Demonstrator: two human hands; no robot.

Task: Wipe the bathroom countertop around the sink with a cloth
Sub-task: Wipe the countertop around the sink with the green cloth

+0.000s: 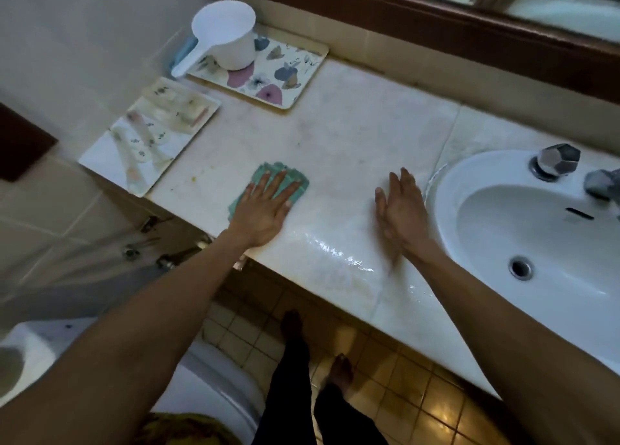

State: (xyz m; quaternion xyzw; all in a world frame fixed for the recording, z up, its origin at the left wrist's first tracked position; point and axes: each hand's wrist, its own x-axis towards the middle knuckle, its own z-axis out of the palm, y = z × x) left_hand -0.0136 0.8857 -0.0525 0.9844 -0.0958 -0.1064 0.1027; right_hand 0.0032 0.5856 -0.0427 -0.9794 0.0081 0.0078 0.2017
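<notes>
The left hand (pixel 265 210) lies flat, fingers spread, pressing the green cloth (pixel 283 183) on the pale countertop (pixel 352 136), left of the white sink (pixel 503 236). The right hand (pixel 401 210) is open and holds nothing, on its edge just beside the sink rim. At the far left corner a white scoop (pixel 224 35) stands on a flowered tray (pixel 268 75); nearer, a second tray (pixel 151 136) holds blurred items. A tap knob (pixel 557 159) stands behind the basin. No writing can be read.
</notes>
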